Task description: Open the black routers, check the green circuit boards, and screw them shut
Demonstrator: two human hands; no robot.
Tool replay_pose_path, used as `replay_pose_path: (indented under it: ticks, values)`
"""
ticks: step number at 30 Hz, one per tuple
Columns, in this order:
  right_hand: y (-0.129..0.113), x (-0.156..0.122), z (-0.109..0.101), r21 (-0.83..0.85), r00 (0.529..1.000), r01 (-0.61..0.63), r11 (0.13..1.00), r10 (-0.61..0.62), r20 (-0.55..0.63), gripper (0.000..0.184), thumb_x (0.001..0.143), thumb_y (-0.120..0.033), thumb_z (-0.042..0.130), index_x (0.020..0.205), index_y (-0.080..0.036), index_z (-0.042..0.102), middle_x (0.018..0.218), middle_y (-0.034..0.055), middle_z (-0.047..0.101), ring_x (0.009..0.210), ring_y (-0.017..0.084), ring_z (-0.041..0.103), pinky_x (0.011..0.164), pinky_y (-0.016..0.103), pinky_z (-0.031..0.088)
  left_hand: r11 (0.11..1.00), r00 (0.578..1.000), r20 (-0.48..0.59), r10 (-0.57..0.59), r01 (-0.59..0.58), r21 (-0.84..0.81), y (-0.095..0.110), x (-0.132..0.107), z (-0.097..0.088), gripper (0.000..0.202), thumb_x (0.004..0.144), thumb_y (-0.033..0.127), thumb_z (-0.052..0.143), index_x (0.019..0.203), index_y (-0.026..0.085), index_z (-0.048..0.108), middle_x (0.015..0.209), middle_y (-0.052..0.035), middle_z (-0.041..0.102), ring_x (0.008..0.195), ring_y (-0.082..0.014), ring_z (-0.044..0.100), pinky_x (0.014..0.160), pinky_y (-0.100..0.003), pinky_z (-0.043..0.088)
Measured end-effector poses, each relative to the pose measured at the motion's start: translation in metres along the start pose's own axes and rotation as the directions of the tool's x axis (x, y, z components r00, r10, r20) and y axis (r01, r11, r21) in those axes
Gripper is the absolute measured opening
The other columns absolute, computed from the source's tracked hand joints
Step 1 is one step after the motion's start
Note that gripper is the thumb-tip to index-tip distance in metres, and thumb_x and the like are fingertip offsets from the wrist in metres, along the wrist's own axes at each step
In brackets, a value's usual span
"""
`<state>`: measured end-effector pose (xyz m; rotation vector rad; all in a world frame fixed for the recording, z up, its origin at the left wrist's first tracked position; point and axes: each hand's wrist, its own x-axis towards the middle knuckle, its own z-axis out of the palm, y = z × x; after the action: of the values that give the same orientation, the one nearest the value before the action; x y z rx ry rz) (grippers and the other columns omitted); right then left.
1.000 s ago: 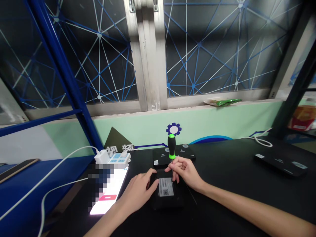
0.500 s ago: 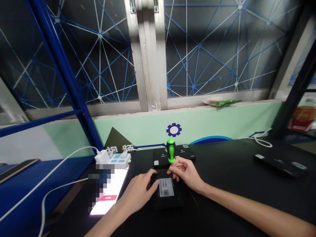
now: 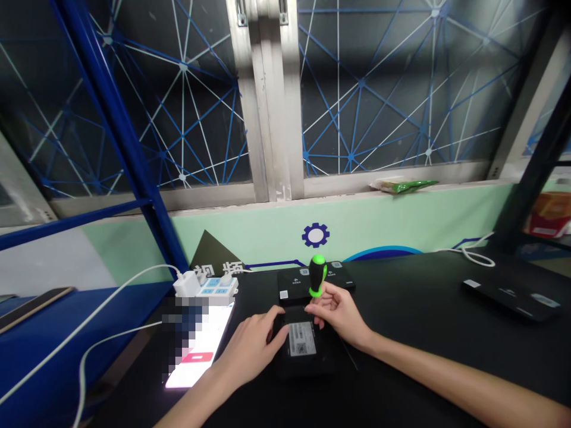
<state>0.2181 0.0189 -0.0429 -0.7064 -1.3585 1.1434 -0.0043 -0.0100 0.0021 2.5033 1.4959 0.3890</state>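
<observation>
A black rectangular device (image 3: pixel 307 367) with a white printed label (image 3: pixel 302 339) lies on the dark table in front of me. My left hand (image 3: pixel 255 336) grips its left side, thumb by the label and index finger at the far corner. Over the far right part of the device, my right hand (image 3: pixel 334 309) has its fingers closed around the lower end of a screwdriver (image 3: pixel 317 276) with a black and green handle. The handle stands nearly upright, tilted a little to the right. Its tip is hidden by the fingers.
Behind the hands lie two black boxes (image 3: pixel 292 279); another black box (image 3: pixel 511 299) is at the right. To the left are a lit tablet (image 3: pixel 196 356), a power strip (image 3: pixel 219 288) and white cables (image 3: pixel 82 362). The green wall (image 3: pixel 267 232) bounds the table's back.
The screwdriver handle has turned and leans slightly more to the right, with the right-hand fingers shifted around it. The left hand and the device stay in place.
</observation>
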Motion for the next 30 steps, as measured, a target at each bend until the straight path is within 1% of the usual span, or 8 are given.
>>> replay_pose_path:
  ticks: [4, 8, 11, 15, 17, 19, 24, 30]
  values:
    - [-0.0018, -0.0009, 0.0010, -0.008, 1.000, 0.024, 1.000, -0.024, 0.020, 0.034, 0.081, -0.044, 0.078, 0.078, -0.017, 0.058, 0.072, 0.0033, 0.071, 0.049, 0.010, 0.059, 0.042, 0.018, 0.045, 1.000, 1.000, 0.014, 0.000, 0.000, -0.016, 0.0010, 0.0004, -0.0017, 0.031, 0.102, 0.044, 0.041, 0.121, 0.027, 0.058, 0.072, 0.0029, 0.059, 0.069, -0.0209, 0.060, 0.060, -0.028, 0.035]
    - [-0.0063, -0.0039, 0.0000, -0.113, 0.994, 0.072, 0.991, -0.062, 0.095, 0.031, 0.096, -0.046, 0.059, 0.097, -0.016, 0.067, 0.088, 0.0067, 0.072, 0.050, 0.007, 0.054, 0.042, 0.018, 0.043, 1.000, 1.000, 0.017, -0.005, 0.005, -0.016, 0.0021, 0.0003, -0.0030, 0.031, 0.101, 0.044, 0.041, 0.121, 0.026, 0.058, 0.072, 0.0025, 0.059, 0.069, -0.0209, 0.060, 0.060, -0.028, 0.035]
    - [-0.0065, -0.0044, -0.0010, -0.169, 0.994, 0.069, 0.983, -0.054, 0.096, 0.030, 0.093, -0.045, 0.063, 0.100, -0.016, 0.068, 0.072, 0.0013, 0.066, 0.048, 0.008, 0.053, 0.042, 0.019, 0.044, 1.000, 1.000, 0.008, -0.001, 0.001, -0.004, 0.0025, 0.0000, -0.0025, 0.034, 0.101, 0.045, 0.040, 0.121, 0.025, 0.059, 0.074, 0.0011, 0.061, 0.071, -0.0214, 0.061, 0.059, -0.028, 0.035]
    - [-0.0028, -0.0023, -0.0002, -0.110, 0.999, 0.029, 0.994, -0.026, 0.028, 0.032, 0.080, -0.044, 0.079, 0.087, -0.017, 0.064, 0.056, -0.0055, 0.056, 0.045, 0.010, 0.054, 0.042, 0.020, 0.045, 1.000, 1.000, 0.004, -0.004, 0.004, 0.000, 0.0030, -0.0002, -0.0022, 0.035, 0.101, 0.045, 0.039, 0.121, 0.024, 0.059, 0.074, 0.0005, 0.061, 0.071, -0.0217, 0.061, 0.059, -0.028, 0.035]
    - [-0.0017, -0.0017, 0.0007, -0.054, 1.000, 0.017, 0.998, -0.016, 0.006, 0.037, 0.075, -0.045, 0.083, 0.079, -0.018, 0.058, 0.059, -0.0041, 0.060, 0.048, 0.010, 0.057, 0.042, 0.019, 0.045, 1.000, 1.000, 0.005, -0.003, 0.003, -0.003, 0.0033, -0.0002, -0.0027, 0.033, 0.101, 0.044, 0.040, 0.121, 0.025, 0.059, 0.073, 0.0010, 0.061, 0.070, -0.0214, 0.061, 0.059, -0.028, 0.035]
    - [-0.0023, -0.0020, 0.0010, -0.049, 1.000, 0.019, 0.999, -0.018, 0.024, 0.036, 0.079, -0.047, 0.079, 0.078, -0.018, 0.058, 0.066, -0.0006, 0.065, 0.048, 0.009, 0.056, 0.040, 0.018, 0.042, 1.000, 1.000, 0.008, -0.001, 0.001, -0.005, 0.0036, 0.0000, -0.0034, 0.032, 0.101, 0.043, 0.041, 0.120, 0.026, 0.059, 0.072, 0.0017, 0.060, 0.068, -0.0211, 0.061, 0.058, -0.028, 0.034]
    - [-0.0076, -0.0040, 0.0005, -0.124, 0.990, 0.056, 0.991, -0.039, 0.137, 0.036, 0.096, -0.051, 0.056, 0.104, -0.017, 0.065, 0.088, 0.0055, 0.070, 0.049, 0.008, 0.053, 0.042, 0.020, 0.042, 1.000, 1.000, 0.015, -0.005, 0.005, -0.002, 0.0043, 0.0000, -0.0045, 0.032, 0.101, 0.044, 0.041, 0.121, 0.026, 0.058, 0.072, 0.0020, 0.060, 0.069, -0.0213, 0.061, 0.059, -0.028, 0.036]
    - [-0.0022, -0.0019, 0.0020, -0.147, 0.998, 0.041, 0.988, -0.034, 0.046, 0.037, 0.079, -0.050, 0.078, 0.085, -0.017, 0.062, 0.056, -0.0057, 0.056, 0.046, 0.011, 0.057, 0.047, 0.022, 0.049, 1.000, 1.000, 0.013, -0.016, 0.016, -0.004, 0.0051, -0.0012, -0.0050, 0.034, 0.101, 0.044, 0.039, 0.122, 0.025, 0.059, 0.074, 0.0010, 0.062, 0.072, -0.0222, 0.062, 0.061, -0.028, 0.038]
